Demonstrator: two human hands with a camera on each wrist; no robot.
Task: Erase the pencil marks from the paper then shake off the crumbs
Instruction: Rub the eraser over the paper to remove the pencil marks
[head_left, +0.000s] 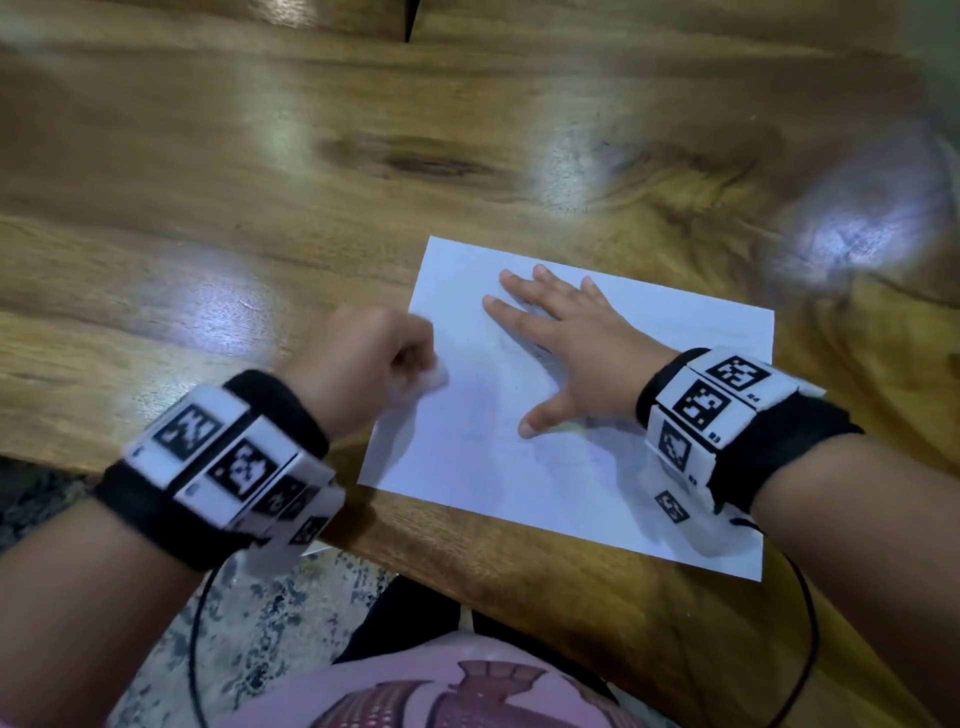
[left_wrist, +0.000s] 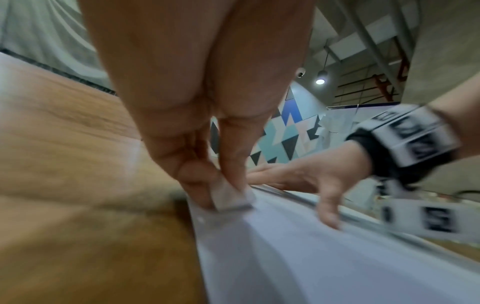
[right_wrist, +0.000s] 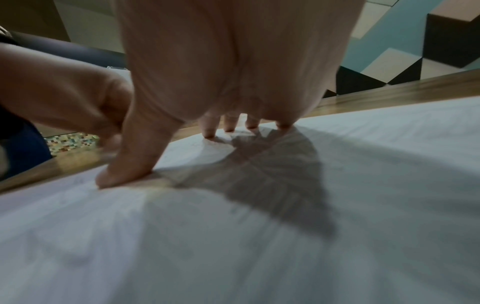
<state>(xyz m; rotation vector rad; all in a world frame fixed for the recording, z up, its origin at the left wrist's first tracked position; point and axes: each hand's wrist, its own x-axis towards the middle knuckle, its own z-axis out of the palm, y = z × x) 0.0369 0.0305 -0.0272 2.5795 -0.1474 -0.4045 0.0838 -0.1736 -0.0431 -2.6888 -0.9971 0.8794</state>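
A white sheet of paper (head_left: 597, 467) lies on the wooden table (head_left: 260, 182) near its front edge, with only faint grey pencil traces on it. My left hand (head_left: 384, 358) pinches a small white eraser (head_left: 434, 379) and holds it against the sheet's left edge; the hand is motion-blurred. In the left wrist view the eraser (left_wrist: 231, 195) sits between thumb and fingers, touching the paper (left_wrist: 311, 257). My right hand (head_left: 566, 343) lies flat with spread fingers on the sheet's upper middle. In the right wrist view its fingertips (right_wrist: 230, 128) and thumb press the paper (right_wrist: 259, 236).
The table's front edge (head_left: 519, 587) runs diagonally just below the paper, with speckled floor (head_left: 270, 623) and my lap beneath. Bare wood stretches to the left and beyond the sheet. A black cable (head_left: 805, 623) hangs from my right wrist band.
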